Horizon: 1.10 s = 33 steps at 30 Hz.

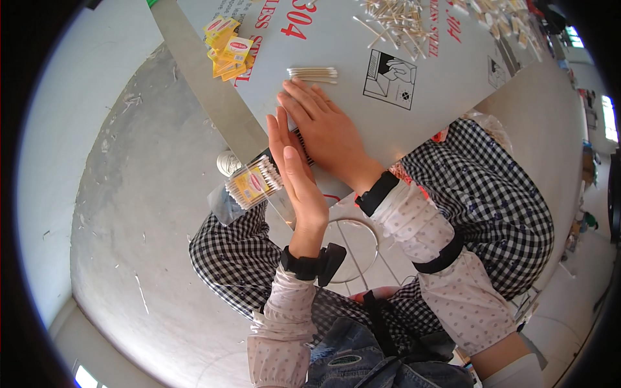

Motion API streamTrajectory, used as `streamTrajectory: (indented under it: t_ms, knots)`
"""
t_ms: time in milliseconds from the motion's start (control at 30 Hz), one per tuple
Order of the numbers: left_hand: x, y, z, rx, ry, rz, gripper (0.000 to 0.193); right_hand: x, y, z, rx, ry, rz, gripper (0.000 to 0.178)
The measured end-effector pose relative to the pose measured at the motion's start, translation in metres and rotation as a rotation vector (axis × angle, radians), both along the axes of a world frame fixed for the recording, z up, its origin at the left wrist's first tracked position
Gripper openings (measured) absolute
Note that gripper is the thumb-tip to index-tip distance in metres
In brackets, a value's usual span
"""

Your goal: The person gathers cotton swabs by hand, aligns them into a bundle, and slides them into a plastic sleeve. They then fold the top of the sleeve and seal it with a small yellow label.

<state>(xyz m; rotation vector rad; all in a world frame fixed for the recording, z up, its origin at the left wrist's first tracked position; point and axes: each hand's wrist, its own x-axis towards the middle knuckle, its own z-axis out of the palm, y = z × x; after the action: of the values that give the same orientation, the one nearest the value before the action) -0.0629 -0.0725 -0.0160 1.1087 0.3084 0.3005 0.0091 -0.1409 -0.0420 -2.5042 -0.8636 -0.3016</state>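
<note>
My left hand [296, 184] has its fingers stretched out and held on edge, close against the left side of my right hand [331, 137]. My right hand lies flat, palm down, its fingers extended and the tips near a neat row of cotton swabs [313, 74]. In the gap between the hands shows a dark ridged piece [303, 143], mostly covered, so its kind is unclear. Just left of my left hand, at the table edge, a clear bag of cotton swabs [251, 185] with a yellow card inside sticks out; its contact with the hand is hidden.
Loose yellow cards [229, 52] lie at the far left of the grey printed tabletop [343, 39]. A heap of cotton swabs [398, 24] is at the back, with more at the far right. A round wire stool [352, 249] stands below, between my checkered knees.
</note>
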Motion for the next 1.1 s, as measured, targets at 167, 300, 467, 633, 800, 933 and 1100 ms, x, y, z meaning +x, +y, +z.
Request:
streamTrajectory:
  t_ms: [167, 300, 467, 633, 800, 933, 1100]
  knots:
    - [-0.001, 0.007, 0.001, -0.055, 0.024, 0.026, 0.062, 0.001, 0.000, 0.001, 0.044, 0.026, 0.005, 0.046]
    - [0.003, 0.022, 0.004, -0.125, -0.023, 0.206, 0.059, 0.001, -0.002, 0.000, -0.083, -0.023, -0.029, 0.045]
    - [0.015, 0.014, 0.001, -0.069, 0.017, 0.125, 0.065, 0.000, 0.003, 0.001, -0.013, 0.032, -0.014, 0.045]
    - [0.016, 0.008, 0.007, -0.088, 0.001, 0.128, 0.062, 0.000, 0.000, 0.001, -0.018, 0.036, -0.002, 0.046]
    - [0.012, 0.015, 0.004, -0.111, 0.007, 0.127, 0.056, 0.001, -0.003, 0.002, -0.026, 0.027, 0.021, 0.046]
    - [0.010, 0.016, 0.006, -0.073, -0.014, 0.107, 0.057, 0.001, -0.004, 0.003, -0.031, 0.026, 0.025, 0.047]
    - [0.012, 0.035, 0.019, 0.847, 0.088, -0.065, 0.041, 0.001, -0.008, 0.006, -0.033, 0.033, 0.030, 0.049]
